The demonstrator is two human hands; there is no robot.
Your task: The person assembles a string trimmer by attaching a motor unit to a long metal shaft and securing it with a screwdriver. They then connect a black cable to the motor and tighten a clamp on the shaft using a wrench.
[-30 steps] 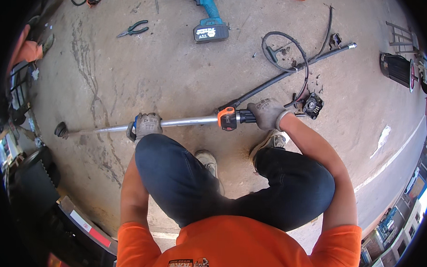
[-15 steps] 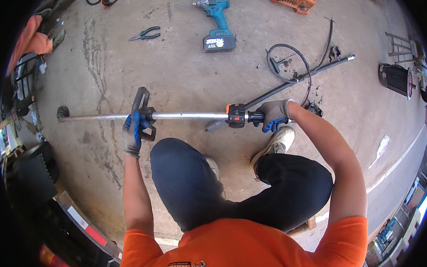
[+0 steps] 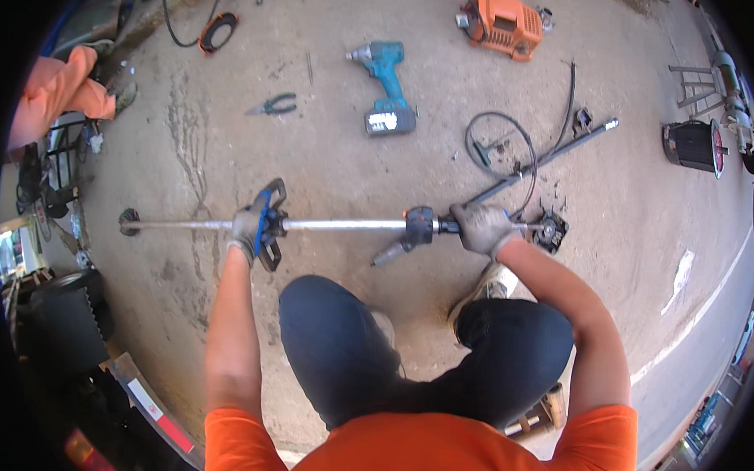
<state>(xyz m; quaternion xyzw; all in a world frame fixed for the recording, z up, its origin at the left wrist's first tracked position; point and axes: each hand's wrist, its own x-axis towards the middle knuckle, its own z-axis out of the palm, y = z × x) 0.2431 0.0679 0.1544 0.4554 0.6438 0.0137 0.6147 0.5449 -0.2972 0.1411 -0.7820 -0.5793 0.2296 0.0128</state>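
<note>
A brush cutter's long silver shaft (image 3: 343, 225) lies across in front of my knees, nearly level. My gloved left hand (image 3: 249, 227) is closed around the black handle (image 3: 271, 254) mounted on the shaft. Toward the shaft's right end sits a black control housing (image 3: 420, 225) with a small orange part on top. Just right of it, my gloved right hand (image 3: 481, 228) wraps the rear grip, its knuckles uppermost and its fingers mostly hidden. A dark round fitting (image 3: 129, 222) caps the shaft's left end. By my right hand is a dark, greasy mechanical part (image 3: 550, 231).
Beyond the shaft lie a teal cordless impact wrench (image 3: 386, 86), green-handled pliers (image 3: 273, 105) and an orange engine cover (image 3: 502, 25). A black tube (image 3: 549, 156) with a looped cable (image 3: 470, 133) lies right. A black cylinder (image 3: 694, 147) stands farther right. Another person's orange-clothed leg (image 3: 73, 88) shows far left.
The shaft has rolled in my hands, turning the control housing's red mark out of sight. Both hands now show more of their backs. My view has tipped toward the far floor.
</note>
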